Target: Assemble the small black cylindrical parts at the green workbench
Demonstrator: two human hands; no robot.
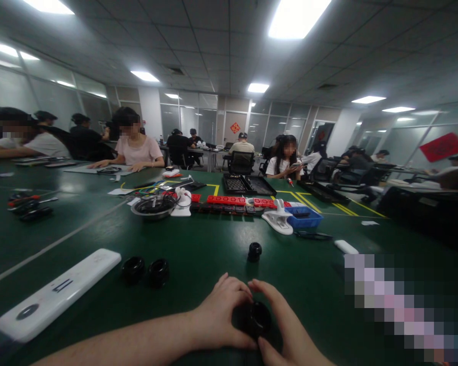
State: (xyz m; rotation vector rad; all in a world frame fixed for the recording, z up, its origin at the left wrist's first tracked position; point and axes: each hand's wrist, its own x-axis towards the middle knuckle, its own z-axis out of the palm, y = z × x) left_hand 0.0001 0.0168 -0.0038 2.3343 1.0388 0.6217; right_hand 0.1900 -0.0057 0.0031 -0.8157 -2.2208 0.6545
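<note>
Close to me, low in the head view, a glossy black ring-shaped part (260,319) sits between my hands. My left hand (229,307) curls around its left side, fingers bent over it. My right hand (286,325) closes on it from the right, thumb and fingers against its edge. The underside of the part is hidden by my hands. Beyond them a similar small black part (255,251) stands on the green table (213,249). Two more black ring-shaped parts, a left one (133,269) and a right one (159,272), lie to the left.
A long white device (61,292) lies at left. Across the table stand a metal bowl (152,209) of cables, red power strips (232,201), a white clamp-like stand (278,218), a blue bin (304,216) and black trays (248,184). Several people sit beyond.
</note>
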